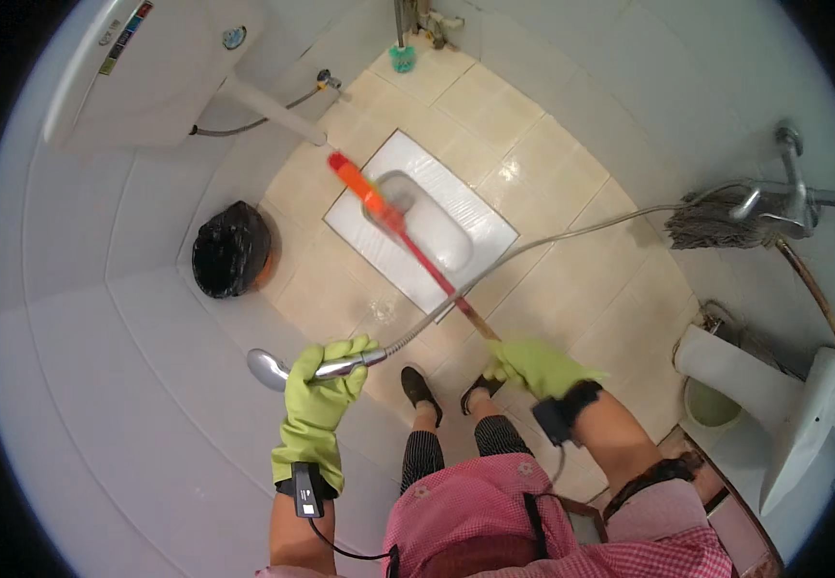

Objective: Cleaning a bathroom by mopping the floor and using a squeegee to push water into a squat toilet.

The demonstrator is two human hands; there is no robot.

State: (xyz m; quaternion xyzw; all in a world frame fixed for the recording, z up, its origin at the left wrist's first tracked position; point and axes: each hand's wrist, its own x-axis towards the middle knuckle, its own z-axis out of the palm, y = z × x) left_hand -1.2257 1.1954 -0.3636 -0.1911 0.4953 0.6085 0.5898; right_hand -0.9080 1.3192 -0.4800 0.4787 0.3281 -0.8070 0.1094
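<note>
My left hand (327,379), in a yellow-green rubber glove, grips the handle of a chrome hand shower (267,368) whose head points left. A flexible metal shower hose (576,233) runs from its handle to the wall faucet, passing above a long red handle. The end of that handle is in my gloved right hand (533,367); the long-handled brush or broom (361,186) has an orange-red head, blurred, over the left part of a white squat toilet (486,224) set in the tiled floor. Its bristles are not clear.
A bin with a black bag (233,253) stands by the left wall. A cistern (164,79) hangs upper left. A green toilet brush (403,58) stands at the far corner. At right are a wall faucet (793,195), a grey mop head (713,217) and a pedestal washbasin (807,426).
</note>
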